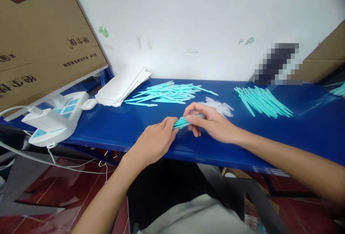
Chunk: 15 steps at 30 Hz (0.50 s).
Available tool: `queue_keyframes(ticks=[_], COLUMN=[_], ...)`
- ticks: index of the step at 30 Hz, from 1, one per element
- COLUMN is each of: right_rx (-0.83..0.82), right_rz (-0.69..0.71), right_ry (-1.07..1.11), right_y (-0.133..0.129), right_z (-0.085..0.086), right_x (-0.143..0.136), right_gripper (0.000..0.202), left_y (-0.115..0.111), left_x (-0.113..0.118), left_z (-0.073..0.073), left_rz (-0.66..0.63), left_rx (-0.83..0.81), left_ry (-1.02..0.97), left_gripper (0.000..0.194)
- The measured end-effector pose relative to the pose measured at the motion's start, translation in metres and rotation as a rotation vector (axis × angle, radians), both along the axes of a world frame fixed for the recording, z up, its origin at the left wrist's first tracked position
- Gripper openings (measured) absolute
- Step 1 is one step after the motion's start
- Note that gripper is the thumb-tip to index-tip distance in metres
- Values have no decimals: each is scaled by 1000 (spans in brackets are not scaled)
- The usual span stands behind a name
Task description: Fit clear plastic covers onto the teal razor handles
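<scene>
While the left hand (pixel 157 138) grips one end of a small bundle of turquoise sticks (pixel 180 123), thumb and fingers closed around it, the right hand (pixel 214 123) pinches the other end between thumb and fingers, its lower fingers curled below. The bundle is held between the two hands, over the near part of a blue table (pixel 304 129). Taking the bundle as the middle of the clock, a loose heap of turquoise sticks (pixel 172 93) lies at about twelve o'clock, its pieces crossing at various angles. At two o'clock, just beyond the right hand, is a scatter of small whitish pieces (pixel 219 106). Farther off, between two and three o'clock, a neater pile of turquoise sticks (pixel 263 101) lies mostly in one direction. Flat white packets (pixel 120 86) overlap at ten o'clock. Toward nine o'clock come a white mouse (pixel 89 104) and, past it, a power strip (pixel 72 107) with a white charger (pixel 45 119) on it. Beyond these, at ten o'clock, a large cardboard box (pixel 43 43) stands beside a white wall (pixel 188 22).
</scene>
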State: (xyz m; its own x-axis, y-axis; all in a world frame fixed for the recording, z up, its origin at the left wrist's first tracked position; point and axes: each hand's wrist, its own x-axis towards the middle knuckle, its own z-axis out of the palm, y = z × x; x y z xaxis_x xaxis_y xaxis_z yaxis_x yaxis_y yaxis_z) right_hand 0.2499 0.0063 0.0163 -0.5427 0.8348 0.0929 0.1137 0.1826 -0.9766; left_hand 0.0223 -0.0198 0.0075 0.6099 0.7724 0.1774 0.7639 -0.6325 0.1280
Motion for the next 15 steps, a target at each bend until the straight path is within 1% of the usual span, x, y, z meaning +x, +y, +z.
queue_keyframes(ticks=[5,8,10,13,15], right_rx=[67,117,257,525,623], right_rz=[-53,-55,-49,-29,-10], right_ry=[-13,-104,-212,-346,-381], right_y=[6,10,13,16,17], right_z=[-5,-1,3,7,7], right_x=[-1,-1,0,3,4], right_gripper=[31,32,31,30,30], left_y=[2,4,6,7,7], left_x=[4,3,1,-4,-6], left_z=[-1,0,2,5,7], left_rz=[32,26,-9,-71,-90], left_rx=[-5,-59,-123,-218,-271], left_ry=[30,1,-69,-202,-252], left_gripper=[33,32,31,32,31])
